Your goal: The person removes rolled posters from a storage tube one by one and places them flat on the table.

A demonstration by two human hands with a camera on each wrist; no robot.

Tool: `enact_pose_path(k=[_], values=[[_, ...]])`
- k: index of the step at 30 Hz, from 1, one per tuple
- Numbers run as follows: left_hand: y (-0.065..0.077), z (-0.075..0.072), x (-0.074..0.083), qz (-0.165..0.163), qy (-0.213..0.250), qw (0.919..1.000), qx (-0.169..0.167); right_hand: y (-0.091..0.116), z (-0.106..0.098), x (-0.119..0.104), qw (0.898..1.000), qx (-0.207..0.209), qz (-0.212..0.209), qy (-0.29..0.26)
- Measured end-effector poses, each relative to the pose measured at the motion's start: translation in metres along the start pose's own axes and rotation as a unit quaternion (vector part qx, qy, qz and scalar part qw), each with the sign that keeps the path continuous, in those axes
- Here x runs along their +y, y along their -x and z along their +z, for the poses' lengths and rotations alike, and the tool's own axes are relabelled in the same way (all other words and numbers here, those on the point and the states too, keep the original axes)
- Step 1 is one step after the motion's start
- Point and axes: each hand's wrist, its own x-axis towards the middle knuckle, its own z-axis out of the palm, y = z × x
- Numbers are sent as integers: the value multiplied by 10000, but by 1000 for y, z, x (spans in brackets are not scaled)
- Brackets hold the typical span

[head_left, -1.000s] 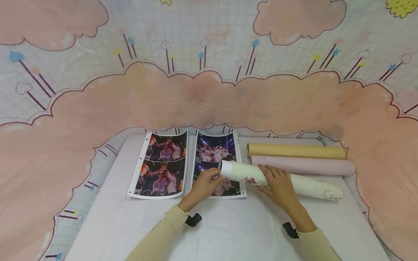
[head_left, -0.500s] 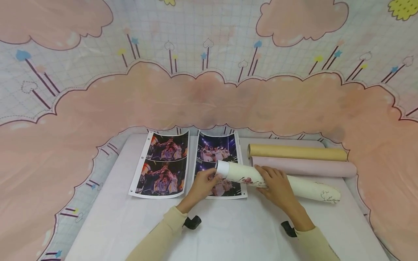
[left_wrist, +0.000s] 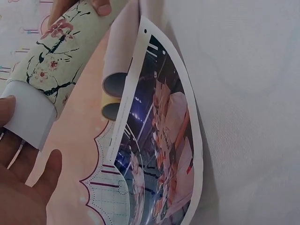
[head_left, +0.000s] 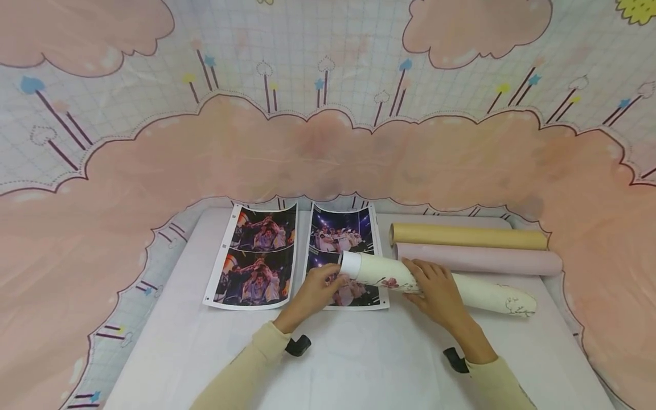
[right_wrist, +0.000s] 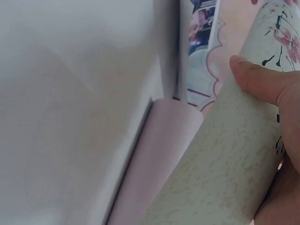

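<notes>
A cream wallpaper roll printed with blossom branches is held tilted over the table, its left end higher. A white paper band wraps that left end. With thumb and fingers, my left hand pinches the band; the left wrist view shows the thumb on the band and fingertips beneath it. Around the roll's middle, my right hand grips from the near side. The right wrist view shows its thumb lying across the cream roll, the other fingers mostly hidden behind.
Behind the held roll lie a pink roll and, farther back, a yellow roll. Two photo sheets with curling edges lie left: one sheet at far left, the other sheet partly under my left hand. A patterned curtain hangs behind the white table.
The cream roll and both hands have shifted slightly left since a second ago. Both hands keep their hold; the sheets and other rolls stay in place.
</notes>
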Motion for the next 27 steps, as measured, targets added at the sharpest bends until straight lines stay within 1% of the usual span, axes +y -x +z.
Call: enact_pose_path(k=[4,9,10,13,15,16,20,23,27], values=[[3,-1,0,-234,6,9997,51,2,2,0,9999,-125,104,-30],[4,-7,0,-442,127,9983,354,2,4,3,9997,-13,193,115],[4,-8,0,-523,172,9976,420,2,4,4,9997,-5,220,142],[4,-11,-2,-684,207,9959,557,1,4,6,9994,-93,290,183],[5,-13,-3,-750,239,9953,568,2,4,6,9990,-180,331,225],[5,-13,-3,-756,236,9953,562,2,3,6,9989,-200,337,245],[4,-16,-2,-605,222,9962,586,2,2,5,9988,-217,356,258],[4,-20,-2,-480,124,9963,703,3,0,4,9989,-179,343,247],[5,-26,-5,-531,-1,9952,822,3,-2,5,9989,-105,360,294]])
